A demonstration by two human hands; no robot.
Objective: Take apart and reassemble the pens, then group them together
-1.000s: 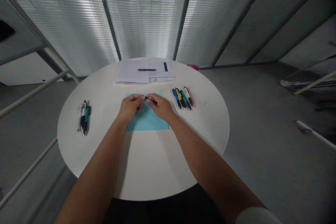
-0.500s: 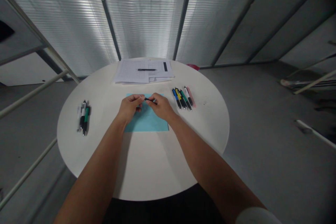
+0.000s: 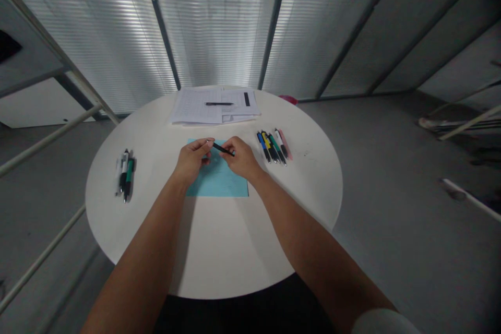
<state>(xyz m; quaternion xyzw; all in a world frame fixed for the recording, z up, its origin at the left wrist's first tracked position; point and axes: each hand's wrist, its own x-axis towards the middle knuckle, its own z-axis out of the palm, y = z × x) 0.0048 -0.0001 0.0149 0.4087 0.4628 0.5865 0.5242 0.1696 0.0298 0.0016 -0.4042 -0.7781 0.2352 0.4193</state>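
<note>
A slim black pen (image 3: 220, 148) is held between my two hands, above a light blue sheet (image 3: 219, 182). The fingers of my left hand (image 3: 193, 160) pinch its upper left end. My right hand (image 3: 239, 156) grips it nearer the lower right end, with thumb and fingertips closed round it. The sheet lies flat on the round white table (image 3: 230, 250). Just right of my right hand is a row of several pens (image 3: 272, 147) with blue, yellow, green and white barrels.
At the table's left lie several pens (image 3: 126, 175), white and green among them. Toward the back edge, a stack of printed papers (image 3: 195, 107) carries another black pen (image 3: 219, 104). Pale metal rails (image 3: 50, 141) stand left of the table.
My left hand has shifted slightly left, and more of the black pen now shows between my hands. The blue sheet's right edge has moved a little left.
</note>
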